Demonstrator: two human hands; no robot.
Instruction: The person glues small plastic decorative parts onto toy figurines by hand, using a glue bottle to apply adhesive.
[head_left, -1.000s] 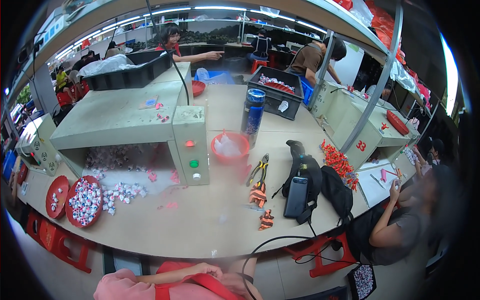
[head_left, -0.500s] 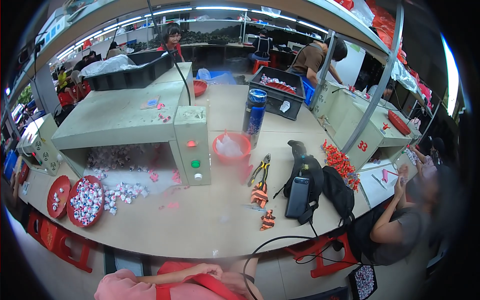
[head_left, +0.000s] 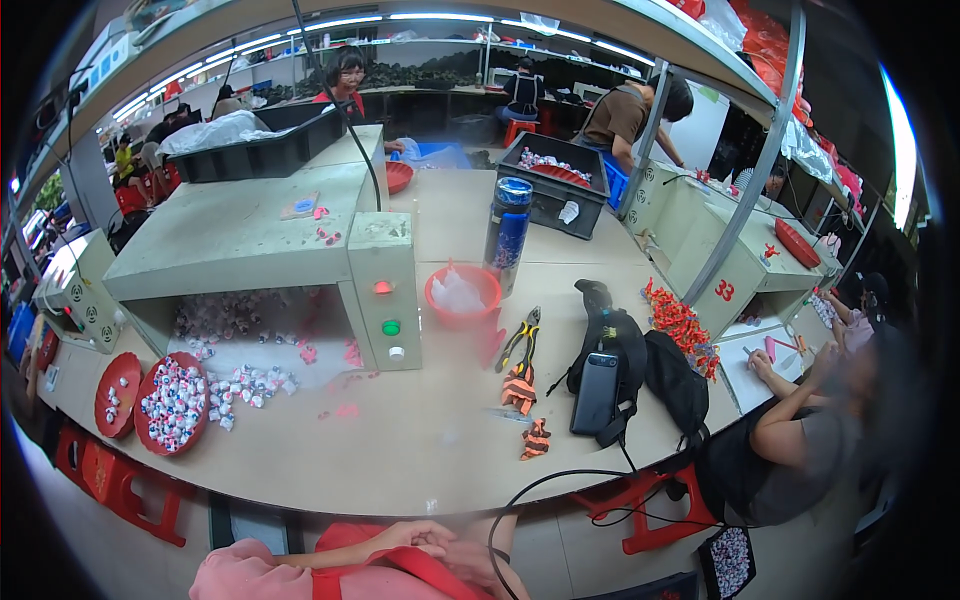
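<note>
Both hands rest low in my lap, over a red apron, below the table's near edge. My left hand lies with its fingers loosely stretched toward the other hand and nothing in them. Close beside it, my right hand is hazy, its fingers partly visible and lying loosely; I see no object in it. A dark band circles the right wrist, and a black cable passes over that arm. On the table ahead lie yellow-black pliers and orange-and-black striped pieces.
A pale green metal box with an open front stands left, small white figures inside. Red bowls hold more. Midtable are a pink cup, a blue bottle, a black bag and a phone. A co-worker sits right.
My hands have shifted slightly, and the left fingers have loosened and spread. The co-worker on the right has lowered their hands from mid-air to the white work surface.
</note>
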